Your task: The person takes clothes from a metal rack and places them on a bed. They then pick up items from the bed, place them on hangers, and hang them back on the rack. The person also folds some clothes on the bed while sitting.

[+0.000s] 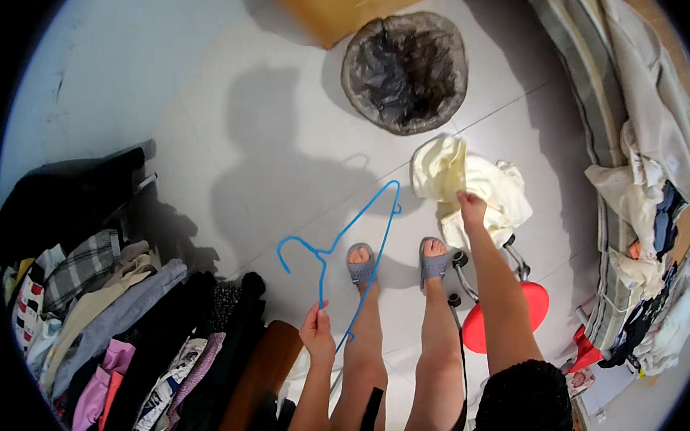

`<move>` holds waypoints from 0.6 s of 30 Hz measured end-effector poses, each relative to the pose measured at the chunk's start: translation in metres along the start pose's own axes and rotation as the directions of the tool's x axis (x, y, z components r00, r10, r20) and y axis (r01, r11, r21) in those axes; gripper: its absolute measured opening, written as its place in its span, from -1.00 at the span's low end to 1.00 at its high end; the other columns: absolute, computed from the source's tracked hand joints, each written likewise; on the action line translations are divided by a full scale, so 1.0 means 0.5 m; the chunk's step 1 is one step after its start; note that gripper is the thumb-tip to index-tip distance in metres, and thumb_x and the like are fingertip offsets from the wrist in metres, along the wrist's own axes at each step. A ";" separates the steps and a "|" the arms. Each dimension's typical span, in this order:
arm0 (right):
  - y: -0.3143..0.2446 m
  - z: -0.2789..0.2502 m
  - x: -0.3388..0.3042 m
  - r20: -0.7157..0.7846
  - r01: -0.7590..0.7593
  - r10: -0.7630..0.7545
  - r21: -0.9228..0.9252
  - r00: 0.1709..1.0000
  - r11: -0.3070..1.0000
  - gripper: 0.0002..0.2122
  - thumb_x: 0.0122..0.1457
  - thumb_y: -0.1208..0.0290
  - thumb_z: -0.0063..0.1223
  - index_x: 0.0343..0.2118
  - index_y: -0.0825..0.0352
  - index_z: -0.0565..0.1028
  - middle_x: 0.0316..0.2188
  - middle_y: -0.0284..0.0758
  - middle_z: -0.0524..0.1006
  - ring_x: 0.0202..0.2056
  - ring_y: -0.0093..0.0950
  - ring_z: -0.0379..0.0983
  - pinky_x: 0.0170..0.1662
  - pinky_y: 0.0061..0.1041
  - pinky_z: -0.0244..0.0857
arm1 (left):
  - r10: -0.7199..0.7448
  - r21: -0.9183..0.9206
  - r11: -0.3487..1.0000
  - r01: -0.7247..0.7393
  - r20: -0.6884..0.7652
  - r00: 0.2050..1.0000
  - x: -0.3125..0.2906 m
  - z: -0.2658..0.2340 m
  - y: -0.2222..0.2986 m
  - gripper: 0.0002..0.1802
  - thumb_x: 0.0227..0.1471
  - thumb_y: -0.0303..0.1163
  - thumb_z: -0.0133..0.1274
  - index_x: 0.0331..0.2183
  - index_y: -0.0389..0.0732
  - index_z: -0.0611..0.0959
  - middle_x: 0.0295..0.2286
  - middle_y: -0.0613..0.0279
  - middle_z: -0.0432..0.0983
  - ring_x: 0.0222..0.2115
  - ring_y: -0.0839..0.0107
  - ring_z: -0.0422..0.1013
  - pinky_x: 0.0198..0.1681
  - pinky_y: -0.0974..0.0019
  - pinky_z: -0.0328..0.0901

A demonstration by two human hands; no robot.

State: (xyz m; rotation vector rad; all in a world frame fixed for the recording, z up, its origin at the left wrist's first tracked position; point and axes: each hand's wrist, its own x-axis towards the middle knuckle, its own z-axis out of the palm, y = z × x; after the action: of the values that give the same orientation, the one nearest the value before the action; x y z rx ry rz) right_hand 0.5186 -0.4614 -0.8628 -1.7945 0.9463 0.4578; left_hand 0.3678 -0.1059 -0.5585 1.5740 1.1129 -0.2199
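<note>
My left hand pinches the lower bar of a thin blue wire hanger, which points away from me over the floor. Out in front, my right hand grips a pale yellow garment that hangs bunched and crumpled from my fingers. My two feet in grey slippers stand on the pale tiled floor below both hands.
A rack of hung clothes fills the lower left. A round bin with a dark liner and a cardboard box stand ahead. A red round stool is by my right leg. Piled laundry on a bed lies at the right.
</note>
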 end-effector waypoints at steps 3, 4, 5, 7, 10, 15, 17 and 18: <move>-0.115 -0.050 -0.163 0.037 -0.045 0.041 0.140 0.999 0.989 -0.77 0.11 0.34 0.16 -0.33 0.44 0.60 -0.48 -0.43 0.56 -0.39 -0.67 0.38 -0.27 -0.62 0.26 | 0.129 0.096 0.987 -0.130 0.016 0.992 -0.020 -0.019 0.052 -0.76 0.20 -0.41 -0.06 -0.16 -0.31 0.61 -0.63 0.62 0.20 -0.64 0.76 0.03 -0.59 0.59 -0.05; -0.158 -0.077 -0.224 0.059 -0.040 0.031 0.152 0.998 0.988 -0.79 0.12 0.35 0.15 -0.35 0.44 0.60 -0.47 -0.43 0.56 -0.38 -0.66 0.39 -0.26 -0.63 0.27 | 0.187 0.145 0.971 -0.189 0.030 0.982 -0.027 -0.025 0.080 -0.75 0.20 -0.41 -0.05 -0.16 -0.30 0.61 -0.62 0.62 0.21 -0.63 0.75 0.03 -0.58 0.59 -0.04; -0.200 -0.112 -0.280 0.045 0.003 -0.010 0.154 0.999 0.988 -0.79 0.13 0.38 0.14 -0.33 0.46 0.58 -0.44 -0.42 0.56 -0.39 -0.67 0.38 -0.27 -0.64 0.27 | 0.176 0.149 0.971 -0.186 0.079 0.981 -0.038 -0.025 0.118 -0.75 0.19 -0.40 -0.04 -0.16 -0.30 0.61 -0.62 0.61 0.21 -0.62 0.74 0.04 -0.56 0.58 -0.02; -0.285 -0.182 -0.383 0.023 0.090 -0.097 0.221 0.995 0.971 -0.81 0.15 0.42 0.11 -0.28 0.47 0.56 -0.40 -0.40 0.56 -0.39 -0.69 0.37 -0.27 -0.66 0.27 | 0.155 0.161 0.969 -0.186 0.184 0.971 -0.065 -0.038 0.210 -0.76 0.18 -0.40 -0.03 -0.17 -0.29 0.63 -0.62 0.61 0.21 -0.59 0.73 0.06 -0.52 0.58 0.01; -0.395 -0.268 -0.518 0.022 0.141 -0.149 0.217 0.989 0.966 -0.79 0.08 0.54 0.08 -0.21 0.46 0.54 -0.37 -0.38 0.55 -0.35 -0.70 0.38 -0.26 -0.68 0.27 | 0.177 0.219 0.939 -0.265 0.356 0.918 -0.092 -0.098 0.322 -0.78 0.14 -0.44 -0.01 -0.20 -0.26 0.65 -0.61 0.54 0.31 -0.56 0.70 0.16 -0.48 0.55 0.09; -0.577 -0.402 -0.666 0.084 0.321 -0.328 0.085 0.941 0.943 -0.58 -0.09 0.63 0.06 -0.07 0.44 0.48 -0.24 -0.32 0.47 -0.20 -0.56 0.41 -0.14 -0.58 0.31 | 0.208 0.220 0.891 -0.396 0.579 0.788 -0.171 -0.258 0.559 -0.81 0.07 -0.45 0.02 -0.30 -0.29 0.68 -0.55 0.41 0.47 -0.49 0.61 0.29 -0.41 0.47 0.21; -0.659 -0.439 -0.748 0.115 0.508 -0.515 0.085 0.849 0.857 -0.50 -0.09 0.55 0.06 0.02 0.44 0.41 -0.12 -0.18 0.42 -0.06 -0.38 0.36 0.00 -0.41 0.28 | 0.187 0.288 0.837 -0.465 0.649 0.738 -0.205 -0.321 0.676 -0.81 0.04 -0.44 0.02 -0.34 -0.29 0.68 -0.54 0.38 0.49 -0.48 0.60 0.31 -0.40 0.46 0.22; -0.719 -0.453 -0.784 0.281 0.534 -0.522 0.037 0.805 0.844 -0.51 -0.09 0.51 0.05 0.01 0.44 0.41 -0.12 -0.17 0.42 -0.04 -0.35 0.35 0.02 -0.39 0.26 | 0.190 0.313 0.816 -0.487 0.649 0.736 -0.220 -0.347 0.717 -0.81 0.01 -0.43 0.02 -0.37 -0.30 0.68 -0.56 0.38 0.48 -0.48 0.59 0.31 -0.40 0.46 0.22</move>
State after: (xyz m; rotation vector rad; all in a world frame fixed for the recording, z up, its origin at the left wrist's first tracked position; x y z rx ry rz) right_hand 0.5284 -0.4475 -0.2850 -1.8758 0.2109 0.3599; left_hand 0.5029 0.0137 -0.1870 1.9168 0.2465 -0.7183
